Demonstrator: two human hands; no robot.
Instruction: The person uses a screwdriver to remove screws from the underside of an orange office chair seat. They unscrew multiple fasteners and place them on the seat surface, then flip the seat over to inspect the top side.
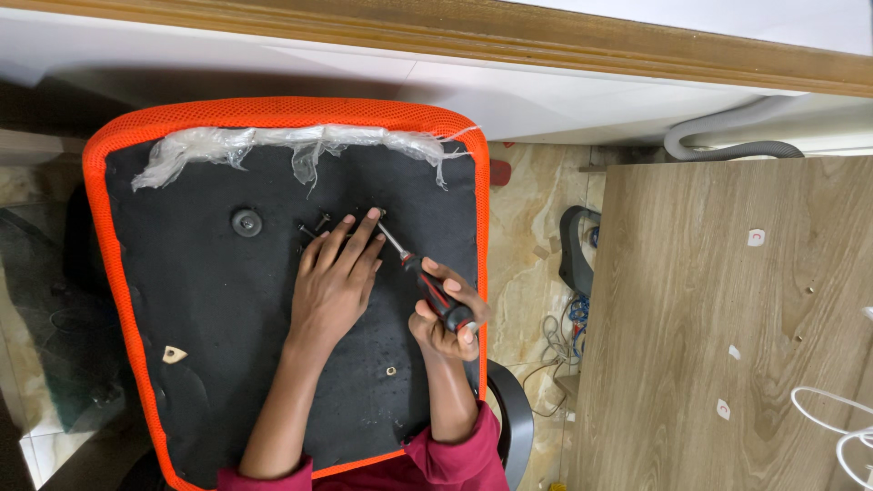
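An upturned chair seat (209, 300), black underneath with an orange mesh border, carried both hands. The left hand (335, 277) lay flat on the black underside near its middle, fingers spread and stretched toward the far edge, closed on nothing. Its fingertips reached a small cluster of loose screws (314, 225) lying on the fabric. The right hand (446, 314) sat close to the seat's right edge, clamped around the red-and-black handle of a screwdriver (427, 286), whose metal shaft slanted up and left so the tip ended just beside the left fingertips.

A round black washer-like fitting (246, 222) sat left of the screws. Torn clear plastic wrap (291, 145) clung along the far edge. Nearer the person, a small metal insert hole (391, 371) showed in the fabric. To the right of the seat stood a wood-grain panel (727, 318), with tangled cables (564, 336) on the floor between them and a grey hose (727, 136) beyond.
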